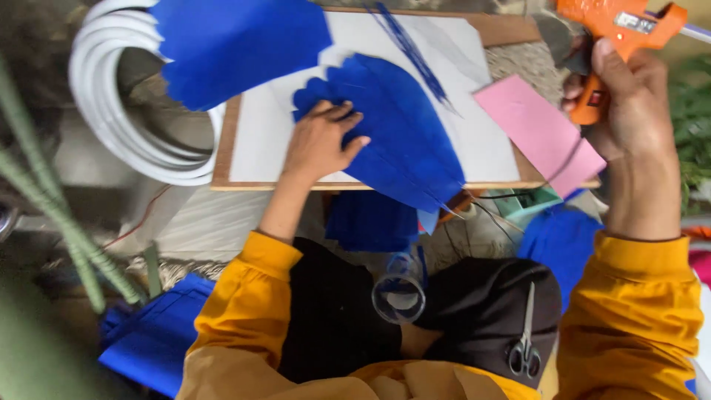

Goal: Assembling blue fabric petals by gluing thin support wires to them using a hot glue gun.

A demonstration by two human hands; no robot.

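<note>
Left hand: the left hand [320,143] is pressing flat on the blue fan-shaped paper piece [392,133], with the fingers [342,117] spread a little apart on the scalloped wide end; it is not clamping anything

Right hand: the right hand [629,100] is holding the orange glue gun [618,37] up in the air at the far right corner, with the fingers closed tight around the handle and the thumb lying along its side

Blue paper piece: it is lying on the white sheet [259,141] that is covering the wooden board [222,159]; the narrow pointed end is hanging a little over the near edge of the board

Long axis: the piece is running diagonally, from the wide end under the left hand down to the narrow tip toward the right and toward the person's body

Key relation: the glue gun is well apart from the blue piece, up and to the right of it, and the pink paper strip [537,133] is lying between them; the left hand is touching the piece, so it is the nearer one

Nozzle: it is half hidden at the top edge of the view, so I cannot tell exactly where it is pointing

Around: a white coiled hose [111,111] is lying left of the board, a second blue sheet [237,44] is resting over its far left corner, and scissors [526,348] are resting on the person's dark lap
</note>
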